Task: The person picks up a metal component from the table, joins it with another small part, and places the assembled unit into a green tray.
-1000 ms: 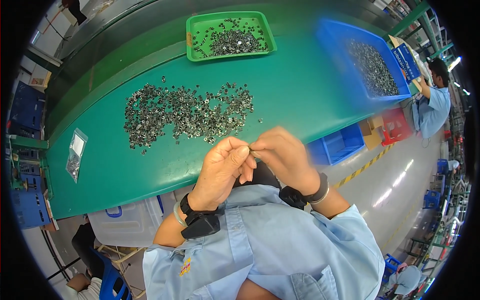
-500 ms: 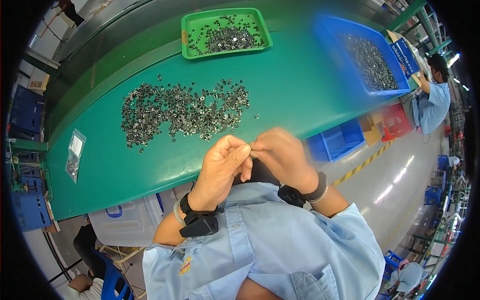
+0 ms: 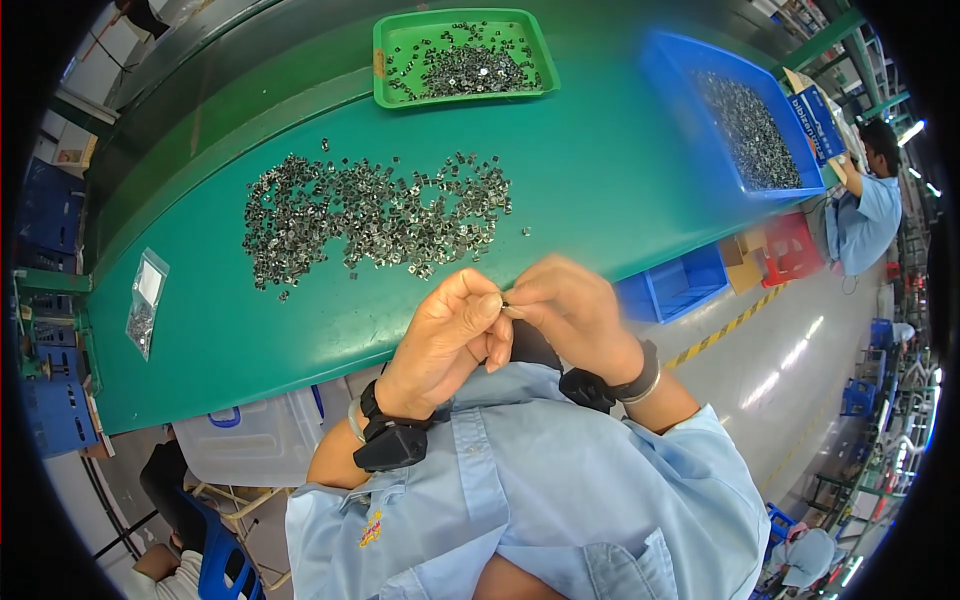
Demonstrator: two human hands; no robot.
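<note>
Close to the table's near edge, my left hand (image 3: pixel 447 335) and my right hand (image 3: pixel 572 312) meet at the fingertips. Both are closed in a pinch on a small dark part (image 3: pixel 505 304), mostly covered by the fingers; its exact kind is too small to make out. Beyond them, a spread pile of small square black and silvery metal parts (image 3: pixel 380 215) lies on the green table (image 3: pixel 590 130). One loose part (image 3: pixel 526 231) sits apart, just right of the pile.
A green tray (image 3: pixel 384 90) with similar parts stands at the far side. On the right is a blue bin (image 3: pixel 690 60) full of them. A clear bag (image 3: pixel 148 290) lies at the left. Below the table are a blue crate (image 3: pixel 685 285) and a clear plastic box (image 3: pixel 245 440). Someone works at far right.
The small dark part now shows between my fingertips, where it was hardly visible before. My hands stay nearly in place; the table scene has shifted slightly in view.
</note>
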